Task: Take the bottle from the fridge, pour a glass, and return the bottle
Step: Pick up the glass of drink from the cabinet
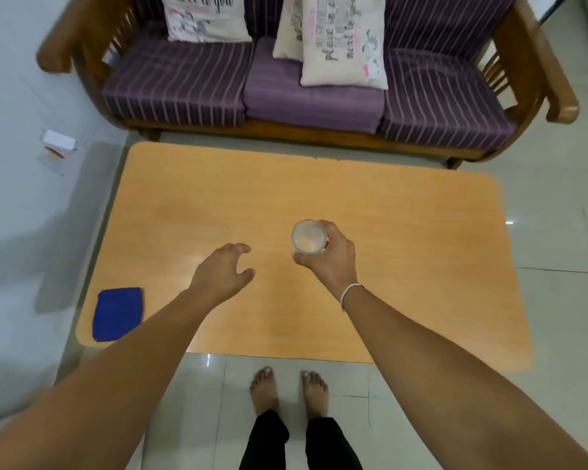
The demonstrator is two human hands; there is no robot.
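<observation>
A clear glass (308, 236) is over the middle of the light wooden table (387, 266), seen from above, and it looks empty. My right hand (330, 259) wraps around it from the right side. My left hand (223, 271) hovers over the table to the left of the glass, fingers curled apart, holding nothing. No bottle and no fridge are in view.
A blue cloth (118, 313) lies on the table's near left corner. Behind the table stands a wooden sofa (306, 93) with purple striped cushions and printed pillows (343, 42). A small white box (58, 140) lies on the floor at left. My bare feet (287, 390) stand on tiles.
</observation>
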